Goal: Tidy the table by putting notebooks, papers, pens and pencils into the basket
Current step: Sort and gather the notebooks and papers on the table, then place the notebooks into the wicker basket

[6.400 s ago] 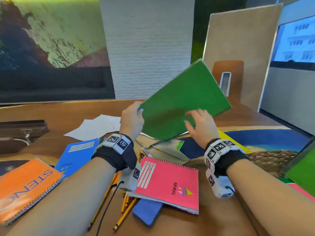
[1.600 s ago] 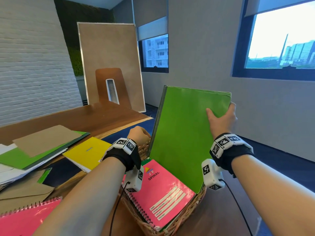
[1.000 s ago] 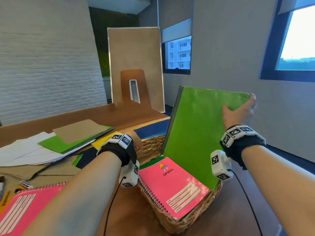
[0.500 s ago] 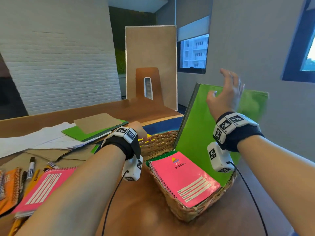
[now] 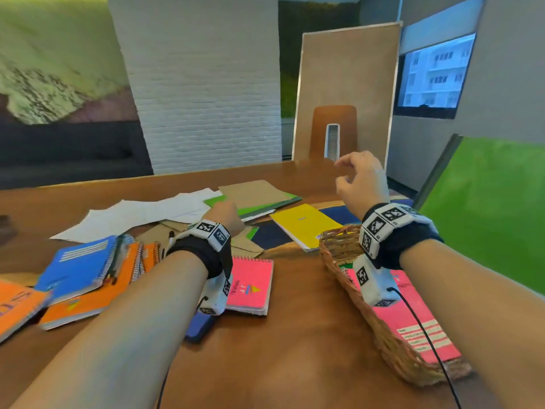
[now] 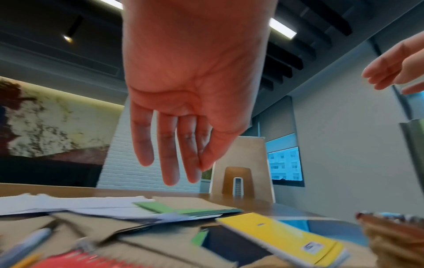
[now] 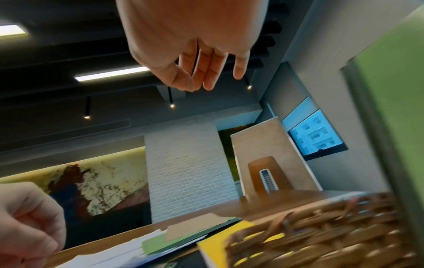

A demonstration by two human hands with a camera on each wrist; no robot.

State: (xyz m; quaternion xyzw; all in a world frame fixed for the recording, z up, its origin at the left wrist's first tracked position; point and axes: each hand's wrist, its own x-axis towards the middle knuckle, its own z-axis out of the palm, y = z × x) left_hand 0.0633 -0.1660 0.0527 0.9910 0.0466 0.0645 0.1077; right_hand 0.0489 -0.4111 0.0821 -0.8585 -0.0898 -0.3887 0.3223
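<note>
Table (image 5: 295,335): wooden, strewn with notebooks.
Basket (image 5: 383,343): lower right, beneath right hand (image 5: 361,180), empty, fingers loose.
Left hand (image 5: 225,215): centre, empty, fingers straight.

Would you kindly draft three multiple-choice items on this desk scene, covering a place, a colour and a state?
1. Where does the big green folder stand?
A. in the wicker basket
B. flat under the white papers
C. in the left hand

2. What colour is the notebook lying just left of the basket?
A. purple
B. yellow
C. black

3. What is the right hand holding?
A. a pencil
B. the folder
C. nothing

Key: 1 A, it leans upright from the basket; 2 B, its cover is yellow; 3 C, its loose fingers are bare in the wrist view.
</note>
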